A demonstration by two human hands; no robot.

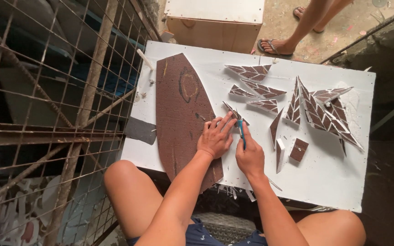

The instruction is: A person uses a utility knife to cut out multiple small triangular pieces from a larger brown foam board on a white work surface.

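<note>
The right hand (250,157) is closing its grip around a blue-handled cutter (241,132), blade end pointing away from the body. Just left of that grip, the left hand (215,136) is lying flat with fingers spread, holding nothing, pressing down a small pointed patterned piece (234,113) and the edge of a large brown leaf-shaped board (181,114). The piece is showing brown segments with pale seams in a herringbone layout. Beyond and right of the grip, similar triangular pieces (318,111) are lying scattered on the white bench (334,177). A closed box (213,23) is standing beyond the bench.
</note>
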